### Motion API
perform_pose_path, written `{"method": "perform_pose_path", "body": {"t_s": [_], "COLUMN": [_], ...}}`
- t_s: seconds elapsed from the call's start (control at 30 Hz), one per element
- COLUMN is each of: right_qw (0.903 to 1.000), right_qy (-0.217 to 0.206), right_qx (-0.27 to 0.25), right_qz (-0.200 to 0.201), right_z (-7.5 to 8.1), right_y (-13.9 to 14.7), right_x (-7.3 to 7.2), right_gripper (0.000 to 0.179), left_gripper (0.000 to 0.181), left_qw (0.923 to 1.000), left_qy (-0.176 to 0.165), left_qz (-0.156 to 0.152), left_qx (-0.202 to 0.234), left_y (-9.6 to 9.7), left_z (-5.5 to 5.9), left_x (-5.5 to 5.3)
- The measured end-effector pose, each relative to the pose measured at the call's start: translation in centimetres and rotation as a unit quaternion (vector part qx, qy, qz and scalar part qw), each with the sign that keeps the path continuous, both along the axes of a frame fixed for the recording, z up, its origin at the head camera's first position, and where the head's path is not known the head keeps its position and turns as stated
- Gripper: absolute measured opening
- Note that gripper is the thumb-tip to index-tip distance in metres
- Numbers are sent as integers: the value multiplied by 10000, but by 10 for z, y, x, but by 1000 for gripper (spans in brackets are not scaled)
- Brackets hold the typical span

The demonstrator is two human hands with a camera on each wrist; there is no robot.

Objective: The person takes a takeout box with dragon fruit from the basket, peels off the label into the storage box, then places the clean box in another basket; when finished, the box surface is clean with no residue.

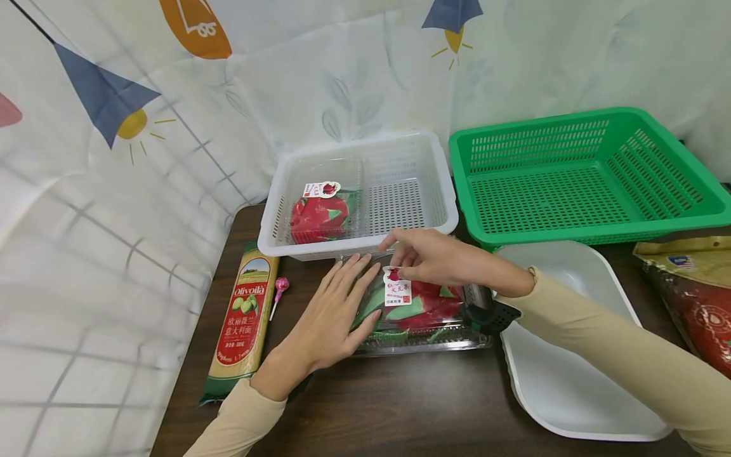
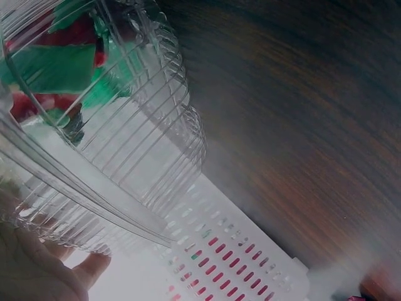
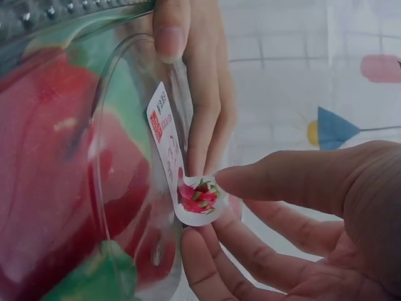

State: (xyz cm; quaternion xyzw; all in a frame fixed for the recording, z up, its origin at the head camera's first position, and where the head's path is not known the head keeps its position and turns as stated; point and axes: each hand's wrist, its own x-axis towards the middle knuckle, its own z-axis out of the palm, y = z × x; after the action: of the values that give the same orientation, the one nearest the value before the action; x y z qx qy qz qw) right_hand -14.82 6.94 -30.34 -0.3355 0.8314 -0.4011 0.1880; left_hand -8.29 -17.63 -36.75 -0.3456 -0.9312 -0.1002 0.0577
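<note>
A: Where can a hand pass around the clear plastic clamshell box of red-and-green dragon fruit (image 1: 425, 315)?
B: In front of it, over the dark-brown wooden table (image 1: 411, 397).
A: And the obstacles?
B: The left hand (image 1: 334, 317) and right hand (image 1: 432, 257) crowd its lid. The white perforated plastic basket (image 1: 394, 203) stands just behind it; right, the shallow white plastic tray (image 1: 571, 400), overhung by a beige sleeve (image 1: 599, 339).

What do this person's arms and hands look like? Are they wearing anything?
They're wearing plain, long, cream sleeves: left sleeve, right sleeve. The left hand and right hand have no gloves, and no rings show. A small black object shows beside the right sleeve; I can't tell what it is.
</note>
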Motion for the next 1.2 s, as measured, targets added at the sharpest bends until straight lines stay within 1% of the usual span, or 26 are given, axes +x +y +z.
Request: {"method": "perform_pose_path", "body": {"t_s": [0.13, 0.23, 0.3, 0.43, 0.53, 0.7, 0.83, 0.93, 1.0, 1.1, 1.2], "right_qw": [9996, 9995, 9993, 9979, 9961, 9942, 9923, 9905, 9899, 9897, 9871], "right_qy": [200, 148, 188, 543, 810, 1022, 1222, 1367, 1404, 1378, 1465], "right_qx": [190, 282, 318, 338, 350, 326, 220, 105, 59, -49, -222], "right_qz": [-8, -81, -65, 26, -30, -97, 12, 118, 183, 377, 607], "right_z": [0, 1, 2, 2, 2, 3, 4, 7, 10, 14, 18], "right_y": [-4, -6, -7, -8, -9, -11, -10, -7, -4, 3, 10], "right_x": [0, 2, 3, 5, 6, 7, 10, 14, 19, 27, 35], "right_gripper": [25, 24, 25, 19, 12, 9, 9, 8, 9, 10, 12], "left_gripper": [72, 73, 72, 72, 71, 71, 71, 71, 71, 71, 69], "left_qw": [10000, 10000, 10000, 10000, 10000, 10000, 10000, 9999, 9998, 9996, 9994], "left_qy": [68, 56, 47, 69, 73, 43, 54, 129, 176, 222, 270], "left_qz": [-26, -36, -39, -31, -18, -1, 1, -9, -20, -87, -156], "left_qx": [14, 18, 28, 35, 20, -6, -6, 24, 66, 142, 180], "left_y": [-1, -1, -1, -1, -2, -4, -5, -6, -6, -4, -2], "left_z": [0, 0, 1, 1, 2, 2, 2, 0, 0, -1, -2], "left_x": [0, 0, 0, 0, 0, 0, 0, 0, 0, 0, -1]}}
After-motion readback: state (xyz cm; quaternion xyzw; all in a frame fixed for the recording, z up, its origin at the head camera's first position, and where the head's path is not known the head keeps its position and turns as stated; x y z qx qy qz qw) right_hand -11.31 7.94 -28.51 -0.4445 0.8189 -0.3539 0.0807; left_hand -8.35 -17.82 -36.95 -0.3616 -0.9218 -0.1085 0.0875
